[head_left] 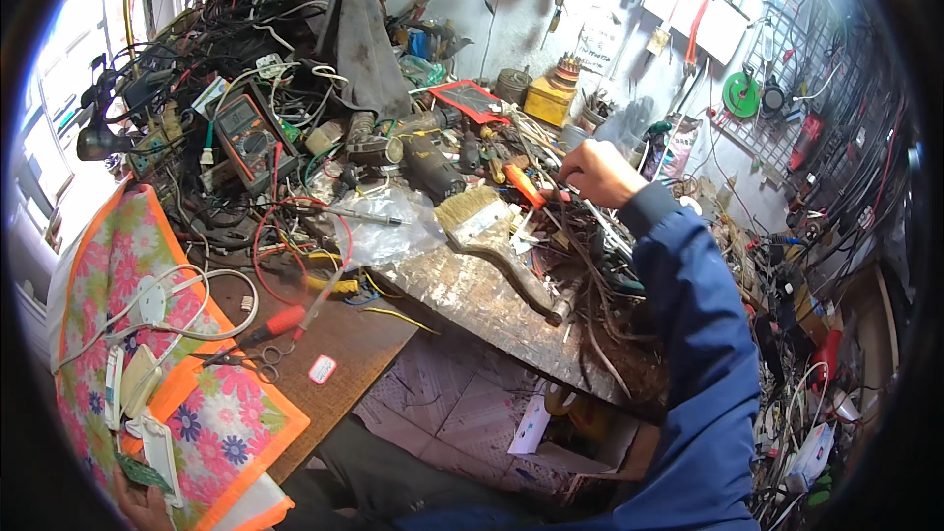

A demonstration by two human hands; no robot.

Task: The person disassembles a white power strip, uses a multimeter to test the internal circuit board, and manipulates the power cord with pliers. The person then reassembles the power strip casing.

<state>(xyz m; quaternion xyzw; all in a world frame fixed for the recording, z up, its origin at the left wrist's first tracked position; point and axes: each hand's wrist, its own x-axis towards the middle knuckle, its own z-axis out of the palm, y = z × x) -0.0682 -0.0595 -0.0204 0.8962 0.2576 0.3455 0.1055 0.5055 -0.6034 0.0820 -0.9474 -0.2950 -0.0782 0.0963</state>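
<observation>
My left hand [145,501] is at the lower left, holding a green circuit board [144,472] beside an open white plastic casing [160,455] on the flowered cloth [226,433]. My right hand [600,172] reaches into the jumbled tools at the back of the bench, its fingers curled; what they grip is hidden. An orange tool handle [523,184] lies just left of those fingers. A wide brush [467,211] with a worn wooden handle is below them. Scissors [261,359], a red-handled tool [277,323] and a white cable [239,334] lie near the cloth.
A multimeter [246,138] sits among tangled wires at the back left, beside a plastic bag [393,236]. A yellow tin [553,98] stands against the wall, where tools and a wire grid [777,147] hang. More cables crowd the right side. A box [560,438] is below the bench.
</observation>
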